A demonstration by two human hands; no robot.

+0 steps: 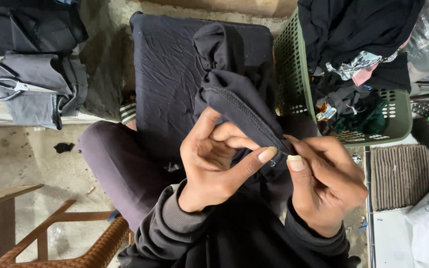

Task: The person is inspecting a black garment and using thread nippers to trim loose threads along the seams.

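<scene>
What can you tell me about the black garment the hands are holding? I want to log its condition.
The black garment is soft, matte knit fabric, bunched and twisted, with a stitched hem running diagonally along its lower edge. It rises from the person's lap over a dark cushion. The left hand pinches the hem with thumb and fingers; the right hand pinches it beside that, thumbs almost meeting. No tears show.

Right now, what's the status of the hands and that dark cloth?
Left hand and right hand both pinching the black garment at its stitched hem. Scissors lie apart, far left. Nothing obstructing.
</scene>
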